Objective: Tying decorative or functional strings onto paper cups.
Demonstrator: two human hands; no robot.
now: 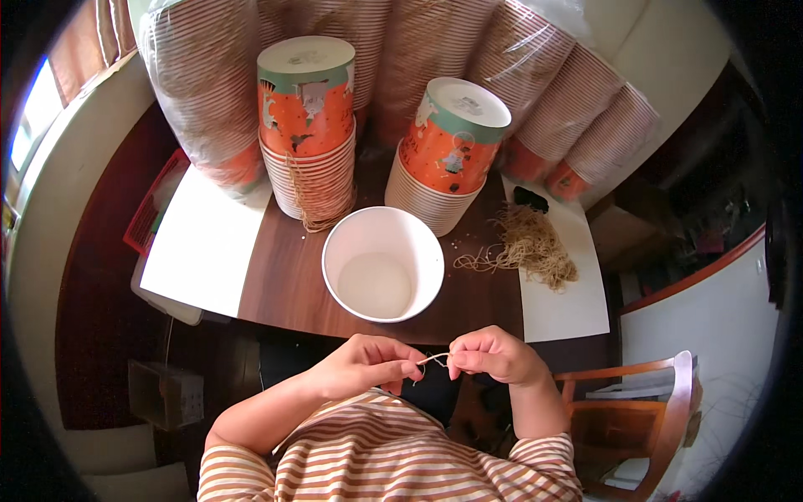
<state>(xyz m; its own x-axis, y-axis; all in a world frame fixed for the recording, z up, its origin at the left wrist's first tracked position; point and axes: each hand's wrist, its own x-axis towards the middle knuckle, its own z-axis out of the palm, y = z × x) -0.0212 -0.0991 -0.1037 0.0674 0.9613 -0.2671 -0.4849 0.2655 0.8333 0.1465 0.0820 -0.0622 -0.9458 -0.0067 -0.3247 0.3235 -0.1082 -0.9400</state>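
Observation:
Above my lap, just off the near edge of the table, my left hand [374,366] pinches one end of a short piece of beige twine [434,358]. The other end is pinched between the thumb and fingers of my right hand [499,356]. A small loop or loose tail of the twine hangs between the hands. Just beyond them, a white paper bucket [341,244] stands upright on the table, its mouth toward me. Nothing shows inside it.
Two upside-down stacks of orange patterned buckets [303,125] [456,155] stand behind; twine strands [305,197] hang on the left one. Bagged bucket stacks [201,92] line the back. A tangled twine pile [539,249] lies right. A wooden chair [669,410] stands lower right.

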